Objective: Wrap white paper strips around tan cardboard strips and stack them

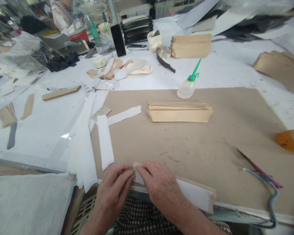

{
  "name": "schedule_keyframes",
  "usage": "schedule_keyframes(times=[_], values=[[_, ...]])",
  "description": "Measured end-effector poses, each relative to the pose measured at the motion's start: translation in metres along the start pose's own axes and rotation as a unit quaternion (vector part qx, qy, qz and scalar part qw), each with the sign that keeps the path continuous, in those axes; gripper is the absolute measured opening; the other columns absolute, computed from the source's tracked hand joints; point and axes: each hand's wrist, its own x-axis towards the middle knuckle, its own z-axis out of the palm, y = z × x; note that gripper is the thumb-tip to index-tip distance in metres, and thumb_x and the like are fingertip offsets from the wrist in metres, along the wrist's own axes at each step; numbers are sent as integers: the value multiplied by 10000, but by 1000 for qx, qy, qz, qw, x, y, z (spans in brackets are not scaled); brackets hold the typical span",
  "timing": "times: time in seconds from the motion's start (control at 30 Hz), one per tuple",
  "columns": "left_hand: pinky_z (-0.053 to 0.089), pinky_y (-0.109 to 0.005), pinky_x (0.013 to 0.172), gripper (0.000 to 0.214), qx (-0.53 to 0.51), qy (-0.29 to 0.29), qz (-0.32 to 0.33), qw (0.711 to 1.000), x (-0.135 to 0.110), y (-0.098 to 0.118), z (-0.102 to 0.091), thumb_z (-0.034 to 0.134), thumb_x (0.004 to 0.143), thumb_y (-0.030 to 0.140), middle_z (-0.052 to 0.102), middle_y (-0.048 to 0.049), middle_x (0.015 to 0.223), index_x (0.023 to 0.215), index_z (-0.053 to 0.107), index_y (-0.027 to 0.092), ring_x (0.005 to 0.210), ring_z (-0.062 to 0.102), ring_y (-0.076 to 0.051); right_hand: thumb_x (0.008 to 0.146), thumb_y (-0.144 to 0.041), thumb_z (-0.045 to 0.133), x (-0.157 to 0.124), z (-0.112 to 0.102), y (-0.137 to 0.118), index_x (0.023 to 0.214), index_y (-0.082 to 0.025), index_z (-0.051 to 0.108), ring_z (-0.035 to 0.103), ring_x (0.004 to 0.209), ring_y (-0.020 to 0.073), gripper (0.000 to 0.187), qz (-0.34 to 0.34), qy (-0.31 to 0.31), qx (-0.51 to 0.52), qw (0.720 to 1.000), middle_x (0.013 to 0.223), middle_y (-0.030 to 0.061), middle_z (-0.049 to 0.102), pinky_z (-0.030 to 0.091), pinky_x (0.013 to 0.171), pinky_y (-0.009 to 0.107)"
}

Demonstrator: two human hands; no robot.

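Observation:
A tan strip [214, 195] with a white strip [195, 193] lying on it rests along the table's front edge. My left hand [117, 183] has its fingers pinched together at the strip's left end. Close beside it, my right hand [160, 184] lies over the strip, with thumb and fingers closed on the same end. That hand covers much of the strip's left half. Behind my hands, a stack of tan strips [180, 115] sits on the brown board [186, 143]. Two white strips [105, 142] lie to the left, one crossing near the other's top.
A clear squeeze bottle [186, 88] with a green spout stands behind the stack. Blue-handled scissors [271, 192] lie at the right, near an amber object [291, 141]. Long white strips [82, 153] hang over the left edge. A phone [118, 39] stands upright farther back.

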Motion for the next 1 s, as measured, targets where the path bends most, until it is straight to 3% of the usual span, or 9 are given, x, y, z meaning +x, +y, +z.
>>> schedule_keyframes(times=[0.43,1.0], values=[[495,-380,963,334,112,-18,54,992,-8,-2,5,571,952,94,619,-93,1184,1261,613,211,1085,569,-241,943,-82,626,0,0,1,1241,-141,602,566,940,226,304,-4,0,13,1000,1053,65,641,480,826,357],[476,-394,990,354,143,-34,68,987,-3,0,4,508,963,103,628,-111,1204,1290,617,185,1109,570,-256,929,-71,626,0,2,3,1217,-137,616,562,924,230,296,-8,9,27,1000,1041,69,642,480,826,361]])
